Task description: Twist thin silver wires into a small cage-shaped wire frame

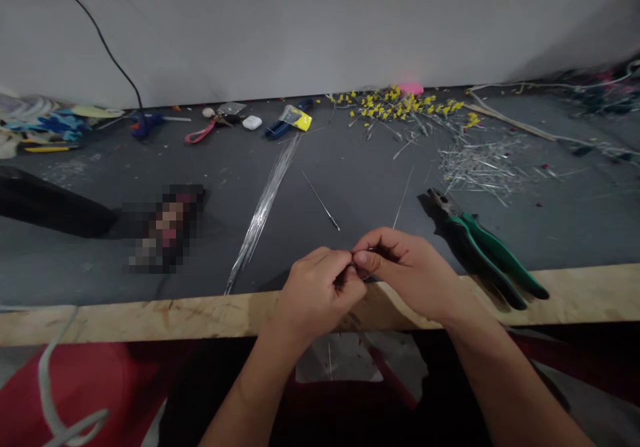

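Small craft workshop. Dark surface (pixel 350 167) with raw wooden front edge, against a bare grey wall. Green-handled pliers (pixel 480 244) at right; bundle of thin wires (pixel 265 207) at centre; cut wire scraps (pixel 480 164) and yellow beads (pixel 400 106) at upper right; hand tools (pixel 200 132) at upper left.

My bench (pixel 350 167) has a dark grey top with a bare wooden edge (pixel 150 317) along my side. On it a bundle of thin wires (pixel 263 210) lies slanting left of centre, a single needle-like wire (pixel 321 200) beside it, and green-handled pliers (pixel 483 247) to the right, their handles over the wooden edge. Further back lie a heap of cut wire ends (pixel 480 164), scattered yellow pieces (pixel 400 106), a white earbud case (pixel 252 122), pink-handled cutters (pixel 203 132) and a blue tool with a yellow tag (pixel 290 122).
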A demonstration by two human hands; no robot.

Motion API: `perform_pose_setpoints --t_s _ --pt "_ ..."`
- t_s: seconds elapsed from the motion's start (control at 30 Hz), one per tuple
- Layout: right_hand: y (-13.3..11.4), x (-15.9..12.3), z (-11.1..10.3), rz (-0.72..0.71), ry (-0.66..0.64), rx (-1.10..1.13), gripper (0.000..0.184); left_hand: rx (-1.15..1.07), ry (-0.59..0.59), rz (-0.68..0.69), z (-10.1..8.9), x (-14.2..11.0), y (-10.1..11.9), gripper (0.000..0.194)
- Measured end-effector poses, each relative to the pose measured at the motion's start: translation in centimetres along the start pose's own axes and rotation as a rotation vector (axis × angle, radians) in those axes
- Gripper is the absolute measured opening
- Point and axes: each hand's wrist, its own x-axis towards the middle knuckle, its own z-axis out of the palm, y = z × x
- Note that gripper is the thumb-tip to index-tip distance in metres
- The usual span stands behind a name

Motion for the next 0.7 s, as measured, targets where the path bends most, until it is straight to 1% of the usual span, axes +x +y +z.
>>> perform_pose_setpoints --t_s 0.17,0.43,0.7 --pt "0.06 0.00 -0.02 -0.009 -0.006 0.011 0.008 -0.003 -0.019 0.019 -0.02 0.02 -0.03 0.021" --pt "0.24 0.04 0.16 -0.015 -0.023 0.000 0.009 0.022 0.032 0.044 0.23 -0.11 -0.35 0.020" --pt "0.40 -0.01 0.30 -0.030 -0.004 -0.058 0.011 0.056 0.076 0.038 0.18 -0.10 -0.23 0.021"
